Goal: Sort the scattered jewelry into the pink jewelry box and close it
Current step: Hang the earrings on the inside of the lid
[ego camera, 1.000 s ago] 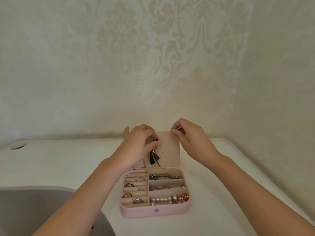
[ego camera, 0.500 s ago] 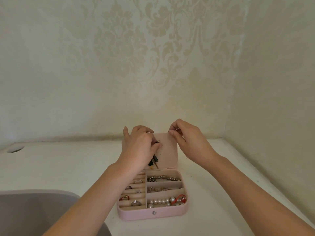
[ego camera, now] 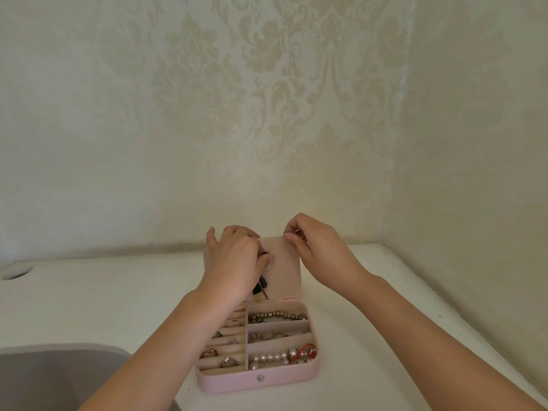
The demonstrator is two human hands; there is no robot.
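The pink jewelry box [ego camera: 237, 382] lies open on the white counter, its lid [ego camera: 284, 271] standing upright at the back. Rings sit in the left slots; a beaded bracelet [ego camera: 275, 316], a pearl strand [ego camera: 271, 358] and a red piece [ego camera: 307, 351] fill the right compartments. My left hand [ego camera: 234, 262] pinches a dark tassel earring [ego camera: 261, 287] against the inside of the lid, and the tassel hangs below my fingers. My right hand [ego camera: 314, 247] pinches the lid's top right edge, with a thin metal piece just visible at its fingertips.
A grey sink basin [ego camera: 53, 378] lies at the lower left. A round hole [ego camera: 16, 272] is cut in the counter at the far left. Patterned walls meet in a corner close behind the box and on the right.
The view has tilted up a little, so box and hands sit lower in frame. Both hands stay at the lid; the left one has shifted slightly with the tassel earring.
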